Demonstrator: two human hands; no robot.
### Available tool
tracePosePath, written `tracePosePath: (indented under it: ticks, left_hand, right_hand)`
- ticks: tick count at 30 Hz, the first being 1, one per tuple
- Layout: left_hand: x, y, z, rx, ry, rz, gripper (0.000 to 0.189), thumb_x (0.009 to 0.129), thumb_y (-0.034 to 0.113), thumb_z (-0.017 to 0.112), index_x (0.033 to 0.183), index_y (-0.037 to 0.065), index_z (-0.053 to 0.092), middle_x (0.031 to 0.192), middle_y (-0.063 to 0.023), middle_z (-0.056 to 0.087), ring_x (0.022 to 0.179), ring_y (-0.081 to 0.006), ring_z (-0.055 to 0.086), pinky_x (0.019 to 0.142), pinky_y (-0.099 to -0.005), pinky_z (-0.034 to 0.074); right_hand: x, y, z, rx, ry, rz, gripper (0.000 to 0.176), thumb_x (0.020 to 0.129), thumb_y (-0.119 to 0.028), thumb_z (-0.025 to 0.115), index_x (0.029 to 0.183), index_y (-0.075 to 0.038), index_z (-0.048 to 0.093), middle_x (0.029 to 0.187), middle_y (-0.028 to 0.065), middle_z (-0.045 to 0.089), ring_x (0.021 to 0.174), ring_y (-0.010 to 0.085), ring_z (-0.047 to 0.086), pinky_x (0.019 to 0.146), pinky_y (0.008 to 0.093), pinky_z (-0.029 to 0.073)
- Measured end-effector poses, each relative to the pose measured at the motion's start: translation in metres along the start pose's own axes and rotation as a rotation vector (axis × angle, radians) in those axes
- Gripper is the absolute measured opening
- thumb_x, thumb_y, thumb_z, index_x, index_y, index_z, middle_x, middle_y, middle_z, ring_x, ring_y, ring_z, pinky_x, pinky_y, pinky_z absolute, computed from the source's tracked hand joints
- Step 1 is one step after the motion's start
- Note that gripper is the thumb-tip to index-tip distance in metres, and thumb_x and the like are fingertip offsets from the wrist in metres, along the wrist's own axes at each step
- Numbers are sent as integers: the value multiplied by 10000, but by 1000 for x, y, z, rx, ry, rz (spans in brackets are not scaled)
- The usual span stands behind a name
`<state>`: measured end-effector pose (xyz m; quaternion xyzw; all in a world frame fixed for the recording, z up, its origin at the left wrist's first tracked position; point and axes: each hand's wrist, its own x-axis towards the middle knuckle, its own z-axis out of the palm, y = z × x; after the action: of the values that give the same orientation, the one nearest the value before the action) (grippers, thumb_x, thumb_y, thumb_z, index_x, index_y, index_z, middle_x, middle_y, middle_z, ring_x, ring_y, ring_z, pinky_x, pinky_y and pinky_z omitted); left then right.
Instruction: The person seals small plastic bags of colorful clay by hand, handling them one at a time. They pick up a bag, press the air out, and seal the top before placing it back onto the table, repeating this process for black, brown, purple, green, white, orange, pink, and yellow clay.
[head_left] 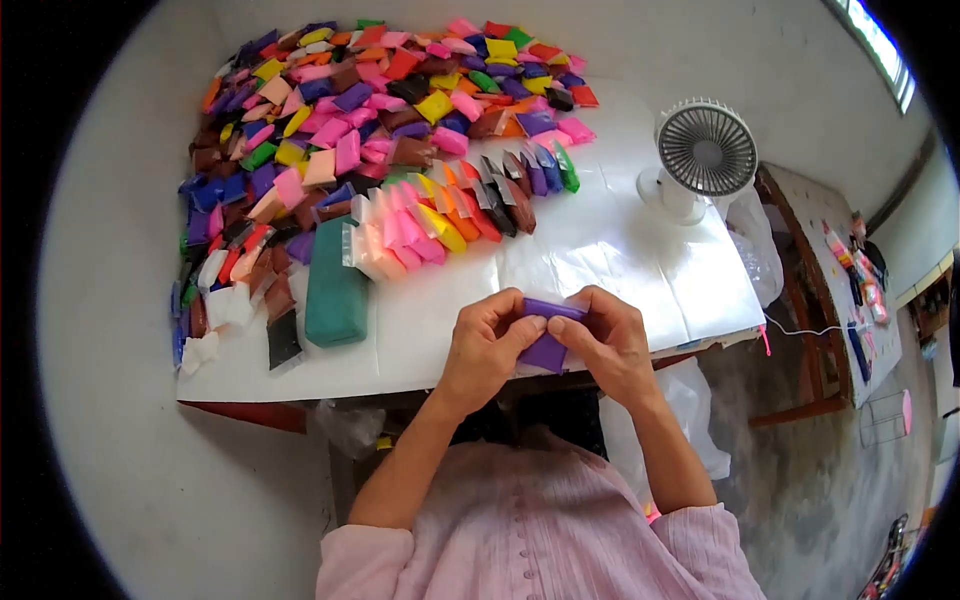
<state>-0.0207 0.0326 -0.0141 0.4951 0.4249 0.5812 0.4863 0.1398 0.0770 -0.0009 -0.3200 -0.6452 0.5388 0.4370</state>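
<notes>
The left hand (pixel 485 345) and right hand (pixel 612 345) pinch a purple packet (pixel 544 354) between thumbs and fingers, the thumbs close together on its upper part; it sits in front of the person's body, at the near edge of the white surface (pixel 690 290); if either pinch loosens, the packet could slip over that edge towards the lap or floor (pixel 780 490); thumbs pressing too hard could dent it or split its wrapper, since it looks soft; the row of coloured packets (pixel 440 225) leans in a line just beside the green block (pixel 336 285), so a knock from a forearm or a shove to that block could tip it out of order; the big pile (pixel 350 100) looks loosely heaped, and a bump might make it slide; the fan (pixel 707 150), if running, could shift the white scrap (pixel 201 352) at the near left corner, though whether its blades turn I cannot tell; no brand, label or writing is readable on the packets, block or fan.
</notes>
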Motion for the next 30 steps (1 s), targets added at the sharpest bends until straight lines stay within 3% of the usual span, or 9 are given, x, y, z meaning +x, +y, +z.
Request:
tracePosePath:
  ticks: [9, 13, 16, 24, 30]
  left_hand:
    - [-4, 3, 4, 124, -42, 4, 208, 898, 146, 613, 992, -35, 573, 834, -25, 575, 746, -69, 502, 676, -232, 452]
    - [-4, 1, -2, 190, -81, -24, 203, 854, 149, 638, 942, -25, 582, 781, -38, 565, 718, -80, 493, 652, -249, 444]
    - [-2, 4, -2, 284, -161, 9, 162, 870, 123, 636, 982, 15, 592, 838, 30, 540, 748, -31, 478, 657, -197, 428]
    - [-2, 9, 3, 103, -79, -44, 190, 868, 171, 670, 943, 10, 603, 773, 29, 551, 690, -27, 468, 604, -196, 405]
    - [0, 0, 5, 62, -14, 5, 179, 863, 156, 686, 939, 12, 611, 728, 44, 542, 640, -16, 445, 557, -186, 372]
  right_hand:
    - [-1, 2, 3, 37, 157, -40, 148, 849, -118, 660, 798, -9, 574, 690, -47, 524, 623, 24, 437, 532, 194, 351]
    - [2, -9, -2, -44, 17, 9, 174, 823, -136, 684, 795, -3, 575, 690, -30, 536, 623, 36, 446, 533, 202, 361]
    - [7, -9, -5, -223, -31, -130, 184, 798, -139, 690, 782, 3, 574, 667, -13, 531, 605, 57, 443, 533, 231, 376]
    - [10, -3, 0, -85, 127, -95, 181, 816, -141, 661, 751, 5, 577, 646, -30, 511, 601, 50, 417, 526, 227, 354]
    - [9, -5, -7, -112, 0, -50, 184, 834, -170, 672, 805, 4, 619, 654, -39, 514, 614, 41, 422, 538, 222, 359]
